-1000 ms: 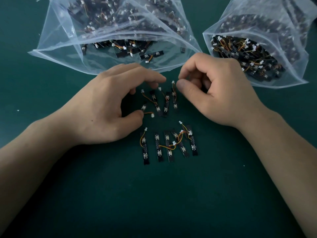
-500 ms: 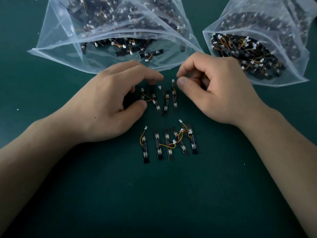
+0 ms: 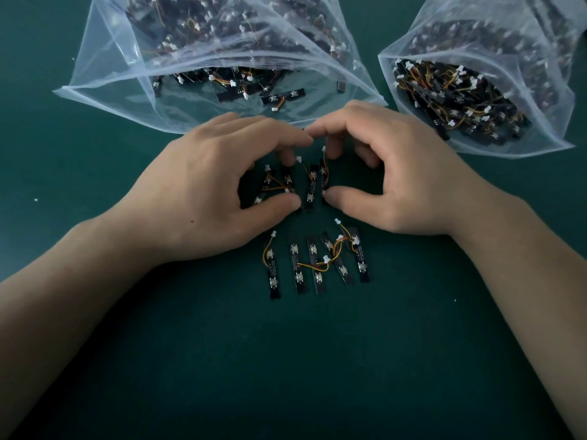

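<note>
- left hand (image 3: pixel 203 192): fingers curled into a claw. The thumb tip presses the near end of the leftmost strips, and the fingertips come down at their far ends, so it's got that side pinched lengthwise.
- right hand (image 3: pixel 397 173): same deal mirrored. The thumb tip is on the near end of the rightmost strip, with a curled fingertip touching the white connector at the far end.
- upper bunch of button strips (image 3: pixel 312 188): little black boards with orange/yellow wires, lying on the green mat (image 3: pixel 286 376), boxed in between both thumbs and both sets of fingertips.
- lower row of button strips (image 3: pixel 317 265): five of them side by side just below the thumbs, nothing touching them.
- left bag (image 3: pixel 104 74): clear zip bag full of strips, just past the left fingertips.
- right bag (image 3: pixel 540 131): second one, off beyond the right knuckles.
</note>
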Demonstrator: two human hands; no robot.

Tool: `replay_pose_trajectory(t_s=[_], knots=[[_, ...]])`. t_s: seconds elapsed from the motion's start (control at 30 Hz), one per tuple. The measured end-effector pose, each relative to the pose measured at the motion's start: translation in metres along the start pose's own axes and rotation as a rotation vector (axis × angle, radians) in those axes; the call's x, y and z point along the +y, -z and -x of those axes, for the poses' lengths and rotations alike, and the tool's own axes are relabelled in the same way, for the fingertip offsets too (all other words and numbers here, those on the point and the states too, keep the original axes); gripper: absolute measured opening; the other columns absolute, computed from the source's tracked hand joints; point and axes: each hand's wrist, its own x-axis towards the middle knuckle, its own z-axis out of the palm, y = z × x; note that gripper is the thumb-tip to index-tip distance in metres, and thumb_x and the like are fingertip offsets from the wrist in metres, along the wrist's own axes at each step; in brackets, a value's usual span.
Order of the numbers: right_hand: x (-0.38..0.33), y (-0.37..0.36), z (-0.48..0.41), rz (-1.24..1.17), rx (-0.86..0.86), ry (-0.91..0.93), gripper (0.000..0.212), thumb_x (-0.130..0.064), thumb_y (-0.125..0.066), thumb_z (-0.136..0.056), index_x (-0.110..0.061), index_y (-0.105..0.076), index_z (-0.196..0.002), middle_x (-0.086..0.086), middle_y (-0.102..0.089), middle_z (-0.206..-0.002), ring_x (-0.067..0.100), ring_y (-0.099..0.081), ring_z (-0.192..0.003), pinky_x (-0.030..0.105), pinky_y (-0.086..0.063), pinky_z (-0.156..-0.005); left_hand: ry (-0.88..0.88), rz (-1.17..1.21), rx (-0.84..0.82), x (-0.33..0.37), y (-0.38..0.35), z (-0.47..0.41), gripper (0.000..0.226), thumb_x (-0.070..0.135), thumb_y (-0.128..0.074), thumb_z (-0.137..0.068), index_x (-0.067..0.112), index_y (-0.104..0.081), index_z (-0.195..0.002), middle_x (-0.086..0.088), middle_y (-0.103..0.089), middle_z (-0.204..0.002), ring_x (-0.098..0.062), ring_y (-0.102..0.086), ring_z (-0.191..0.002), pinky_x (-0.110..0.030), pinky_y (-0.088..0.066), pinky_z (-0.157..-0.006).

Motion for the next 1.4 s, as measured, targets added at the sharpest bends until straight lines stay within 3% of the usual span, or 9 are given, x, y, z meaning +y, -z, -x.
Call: replay_pose_trajectory(t_s=[0.2, 0.37, 0.6, 0.7, 1.0, 1.23, 1.4], knots=[[-0.0008, -0.0003, 0.0008, -0.009, 0.008, 0.019, 0.061, -0.041, -0.074, -0.084, -0.030, -0.057, -0.141, -0.022, -0.057, -0.116, 0.003, -0.053, -0.082, 0.026, -0.043, -0.076, 0.001, -0.021, -0.001, 0.0009, -0.0015, 0.0000, 0.050, 0.045, -0.069, -0.089, 0.025, -0.063, -0.135, 0.014, -0.067, -0.112, 0.003, -0.050, -0.093, -0.032, -0.047, -0.087], [-0.0037, -0.0016, 0.0015, -0.041, 0.012, 0.039, 0.063, -0.040, -0.076, -0.083, -0.033, -0.055, -0.143, -0.025, -0.061, -0.114, 0.015, -0.053, -0.080, 0.030, -0.048, -0.074, 0.016, 0.012, -0.022, 0.0007, 0.0005, -0.0001, 0.051, 0.037, -0.069, -0.086, 0.024, -0.064, -0.135, 0.014, -0.067, -0.113, 0.012, -0.049, -0.097, -0.019, -0.040, -0.090], [-0.0024, -0.0030, 0.0012, -0.080, 0.007, 0.038, 0.071, -0.039, -0.078, -0.082, -0.033, -0.051, -0.147, -0.020, -0.066, -0.119, 0.017, -0.054, -0.080, 0.038, -0.050, -0.076, 0.032, 0.121, -0.070, -0.0019, 0.0068, 0.0020, 0.067, 0.015, -0.064, -0.071, 0.019, -0.060, -0.137, 0.009, -0.066, -0.115, -0.013, -0.054, -0.092, -0.021, -0.044, -0.080], [-0.0013, -0.0029, 0.0014, -0.094, 0.013, 0.039, 0.067, -0.041, -0.076, -0.084, -0.032, -0.053, -0.146, -0.020, -0.065, -0.119, 0.018, -0.053, -0.079, 0.031, -0.048, -0.074, 0.034, 0.122, -0.093, -0.0024, 0.0067, 0.0015, 0.073, 0.011, -0.062, -0.066, 0.018, -0.058, -0.138, 0.009, -0.066, -0.116, -0.009, -0.054, -0.094, -0.016, -0.041, -0.081], [-0.0022, -0.0045, -0.0010, -0.062, 0.063, 0.020, 0.059, -0.041, -0.078, -0.087, -0.028, -0.059, -0.141, -0.015, -0.064, -0.113, 0.014, -0.053, -0.078, 0.017, -0.039, -0.073, 0.034, 0.086, -0.080, -0.0030, 0.0047, 0.0017, 0.067, 0.017, -0.067, -0.075, 0.023, -0.057, -0.141, 0.017, -0.065, -0.115, -0.007, -0.054, -0.095, -0.013, -0.041, -0.085], [-0.0005, -0.0043, -0.0002, -0.114, 0.054, 0.016, 0.056, -0.033, -0.079, -0.087, -0.029, -0.060, -0.139, -0.017, -0.069, -0.106, 0.017, -0.055, -0.078, 0.019, -0.041, -0.070, 0.045, 0.037, -0.036, 0.0014, 0.0014, 0.0000, 0.060, 0.050, -0.066, -0.087, 0.024, -0.059, -0.140, 0.018, -0.063, -0.113, 0.013, -0.050, -0.099, -0.008, -0.037, -0.088], [0.0005, -0.0051, 0.0002, -0.148, 0.066, 0.039, 0.053, -0.029, -0.078, -0.089, -0.029, -0.060, -0.139, -0.017, -0.070, -0.109, 0.018, -0.056, -0.076, 0.024, -0.044, -0.070, 0.058, 0.022, -0.005, 0.0032, -0.0007, -0.0007, 0.064, 0.059, -0.068, -0.082, 0.026, -0.061, -0.137, 0.018, -0.064, -0.112, 0.013, -0.049, -0.097, -0.012, -0.039, -0.089]])
